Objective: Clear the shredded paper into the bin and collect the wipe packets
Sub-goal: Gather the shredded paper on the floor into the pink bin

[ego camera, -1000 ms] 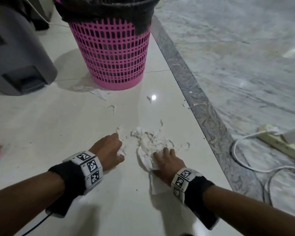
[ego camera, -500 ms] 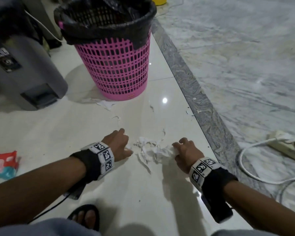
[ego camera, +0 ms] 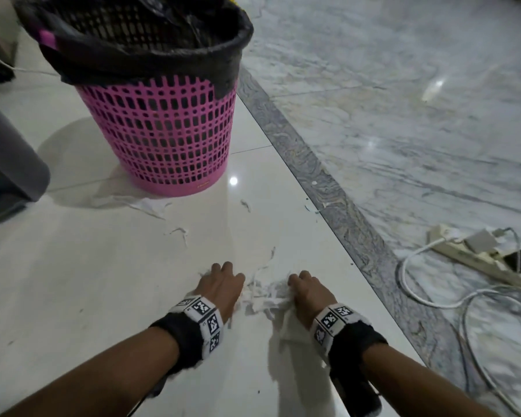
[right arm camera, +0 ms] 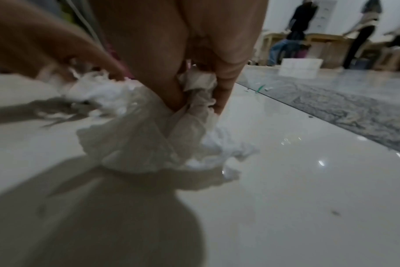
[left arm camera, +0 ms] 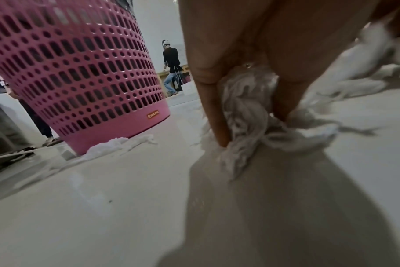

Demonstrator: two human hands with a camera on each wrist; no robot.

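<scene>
A heap of white shredded paper (ego camera: 265,296) lies on the glossy floor between my two hands. My left hand (ego camera: 223,281) grips one side of it; in the left wrist view its fingers (left arm camera: 215,101) curl round a wad of shreds (left arm camera: 247,112). My right hand (ego camera: 307,288) grips the other side, its fingers (right arm camera: 224,75) bunching crumpled paper (right arm camera: 149,137). The pink mesh bin (ego camera: 163,130) with a black liner stands ahead, to the left. No wipe packet is in view.
Loose paper scraps (ego camera: 148,204) lie at the bin's foot, smaller bits (ego camera: 179,231) nearer me. A grey appliance (ego camera: 6,164) stands at the left. A power strip (ego camera: 481,254) with white cables lies on the marble at right. People stand in the distance (left arm camera: 171,66).
Both hands have closed in on the heap, squeezing it narrower between them. The head view has shifted toward the bin, and the red packet at the left edge has left the view.
</scene>
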